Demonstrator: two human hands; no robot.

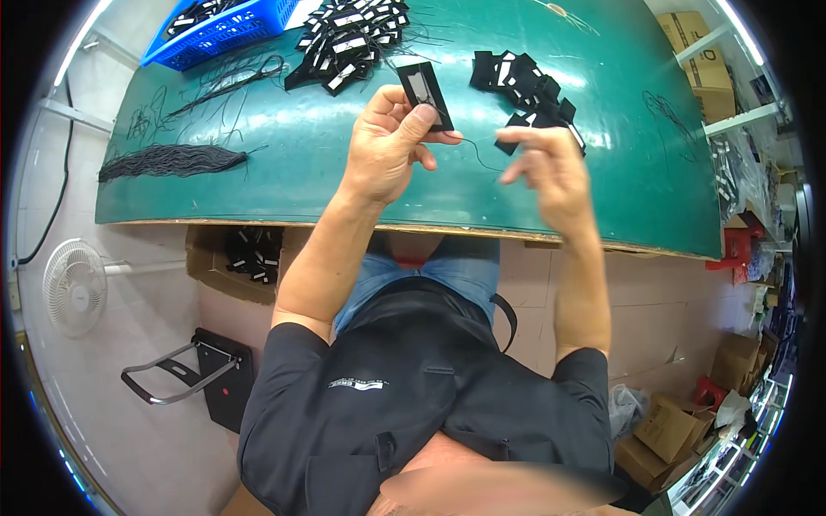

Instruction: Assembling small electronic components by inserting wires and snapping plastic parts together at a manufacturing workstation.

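Note:
My left hand [385, 142] grips a black rectangular tag [424, 93] with a pale grey panel, thumb pressed on its face. A thin black cord [478, 153] hangs from near the tag and curves toward my right hand. My right hand [551, 168], slightly smeared by motion, has its index finger stretched out and apart from the digit below. The cord's far end comes close to its fingertips; a hold on it does not show. Just beyond that hand lies a pile of black tags [520, 83]. A larger heap of black-and-white tags [348, 43] lies beyond my left hand.
A blue basket [219, 39] of tags stands at the far left of the green table [301, 185]. A bundle of dark cords [176, 161] and loose strands lie at left. Below the front edge sits a cardboard box [215, 271] holding tags. A white fan [76, 277] is at left.

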